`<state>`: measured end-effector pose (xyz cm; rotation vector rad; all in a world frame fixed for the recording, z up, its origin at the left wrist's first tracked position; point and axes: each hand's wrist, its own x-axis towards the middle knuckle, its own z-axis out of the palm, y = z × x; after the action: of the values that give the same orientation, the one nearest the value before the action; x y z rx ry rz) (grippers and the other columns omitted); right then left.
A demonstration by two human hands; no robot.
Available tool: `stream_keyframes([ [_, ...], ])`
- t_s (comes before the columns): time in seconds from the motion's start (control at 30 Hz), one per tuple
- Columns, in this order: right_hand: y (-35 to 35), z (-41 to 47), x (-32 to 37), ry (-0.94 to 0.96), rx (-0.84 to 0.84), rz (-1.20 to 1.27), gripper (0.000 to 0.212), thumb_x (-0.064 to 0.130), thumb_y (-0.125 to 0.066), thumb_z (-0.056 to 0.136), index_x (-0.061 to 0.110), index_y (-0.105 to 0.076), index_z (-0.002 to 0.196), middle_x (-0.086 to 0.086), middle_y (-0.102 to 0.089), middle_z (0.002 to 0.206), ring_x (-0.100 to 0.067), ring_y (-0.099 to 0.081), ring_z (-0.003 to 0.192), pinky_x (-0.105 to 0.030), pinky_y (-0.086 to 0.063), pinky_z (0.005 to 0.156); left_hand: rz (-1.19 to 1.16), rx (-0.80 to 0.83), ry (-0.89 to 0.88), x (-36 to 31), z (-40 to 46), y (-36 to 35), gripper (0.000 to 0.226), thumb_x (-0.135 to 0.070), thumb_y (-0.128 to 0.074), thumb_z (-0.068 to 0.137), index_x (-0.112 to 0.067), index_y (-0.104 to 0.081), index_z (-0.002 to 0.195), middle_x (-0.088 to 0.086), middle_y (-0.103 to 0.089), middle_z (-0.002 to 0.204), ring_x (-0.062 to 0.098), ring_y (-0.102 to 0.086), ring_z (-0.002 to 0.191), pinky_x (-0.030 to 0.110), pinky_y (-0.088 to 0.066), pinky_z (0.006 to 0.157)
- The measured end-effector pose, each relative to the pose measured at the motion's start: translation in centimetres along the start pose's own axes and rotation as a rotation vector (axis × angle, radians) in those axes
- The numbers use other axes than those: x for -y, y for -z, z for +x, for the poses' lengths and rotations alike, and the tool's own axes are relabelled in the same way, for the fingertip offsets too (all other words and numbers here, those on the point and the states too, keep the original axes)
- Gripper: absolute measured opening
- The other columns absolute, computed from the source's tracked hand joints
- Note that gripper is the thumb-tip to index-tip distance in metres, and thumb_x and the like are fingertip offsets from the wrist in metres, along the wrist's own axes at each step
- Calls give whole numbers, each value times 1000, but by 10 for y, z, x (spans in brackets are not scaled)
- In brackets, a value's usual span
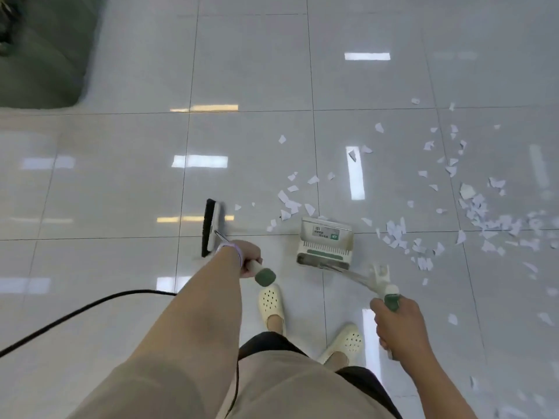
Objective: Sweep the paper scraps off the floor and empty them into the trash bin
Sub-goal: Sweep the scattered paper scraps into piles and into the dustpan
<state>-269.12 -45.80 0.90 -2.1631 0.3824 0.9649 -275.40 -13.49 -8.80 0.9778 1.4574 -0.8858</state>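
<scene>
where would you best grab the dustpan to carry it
By the green grip at the top of its long handle, coming from above and behind, as the right hand does now. The handle slants up from the dustpan toward the person, so the pan stays low beside the paper scraps.

The floor is glossy pale-grey tile with thin dark grout lines, mirroring bright ceiling lights. White paper scraps lie scattered over its right half, thickest toward the right edge, thinner toward the middle. A white-and-green dustpan rests among them, and a black-bristled broom head touches the tiles left of it. A black cable trails across the lower left.
</scene>
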Motion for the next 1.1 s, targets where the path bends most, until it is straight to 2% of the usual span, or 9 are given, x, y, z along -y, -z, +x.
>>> stream_keyframes([
  [0.13, 36, 19, -1, -60, -133, 237, 26, 6, -56, 88, 11, -44, 66, -8, -39, 55, -18, -33, 45, -27, -32, 47, 98, 73, 21, -21, -21, -79, 14, 2, -46, 93, -5, -50, 82, 5, -53, 39, 17, -50, 25, 18, -44, 35],
  [0.2, 59, 28, -9, -74, -192, 328, 23, 5, -56, 88, 11, -44, 68, -8, -39, 56, -18, -33, 44, -26, -33, 46, 145, 104, 5, -30, -28, -119, 12, 1, -47, 93, -5, -52, 84, 5, -57, 49, 17, -53, 30, 18, -45, 37],
  [0.3, 95, 38, -25, -71, -248, 348, 19, 7, -56, 87, 10, -47, 71, -8, -40, 57, -19, -35, 45, -27, -35, 46, 241, 157, -56, -41, -43, -181, 8, 0, -54, 86, -6, -56, 82, 7, -56, 68, 19, -57, 51, 21, -49, 47],
  [0.4, 135, 45, -40, -27, -268, 360, 17, 6, -56, 87, 10, -47, 73, -8, -42, 58, -18, -36, 47, -27, -34, 45, 370, 202, -122, -52, -48, -240, 9, 3, -58, 73, -6, -58, 71, 7, -55, 66, 21, -55, 48, 20, -46, 46],
  [0.5, 177, 54, -54, -18, -289, 395, 21, 5, -56, 87, 12, -44, 71, -6, -40, 56, -17, -35, 45, -28, -32, 46, 363, 335, -105, -59, -47, -288, 15, 7, -57, 59, -7, -52, 62, 7, -52, 64, 19, -50, 49, 22, -41, 49],
  [0.57, 201, 60, -63, -19, -293, 423, 25, 6, -56, 87, 13, -41, 69, -6, -38, 56, -16, -32, 43, -29, -30, 47, 224, 407, -47, -64, -42, -309, 20, 8, -56, 70, -9, -45, 68, 4, -45, 60, 13, -43, 45, 20, -38, 44],
  [0.67, 227, 70, -76, -16, -292, 445, 27, 8, -55, 86, 15, -37, 68, -5, -34, 56, -16, -30, 42, -28, -26, 47, 97, 469, -23, -68, -35, -322, 24, 3, -49, 90, -14, -39, 76, -2, -39, 58, 8, -37, 37, 19, -35, 33],
  [0.77, 242, 81, -84, -6, -301, 491, 26, 7, -55, 85, 15, -37, 69, -7, -33, 59, -16, -29, 45, -29, -25, 47, 83, 475, -58, -66, -45, -326, 22, 3, -49, 92, -14, -39, 83, -2, -38, 57, 7, -35, 37, 18, -35, 32],
  [1.1, 249, 118, -66, 106, -195, 507, 20, 7, -55, 88, 11, -45, 72, -6, -34, 57, -18, -32, 47, -28, -28, 45, -186, 231, -102, -53, -82, -227, 21, 3, -46, 93, -13, -40, 81, 1, -39, 53, 9, -38, 32, 16, -35, 30],
])
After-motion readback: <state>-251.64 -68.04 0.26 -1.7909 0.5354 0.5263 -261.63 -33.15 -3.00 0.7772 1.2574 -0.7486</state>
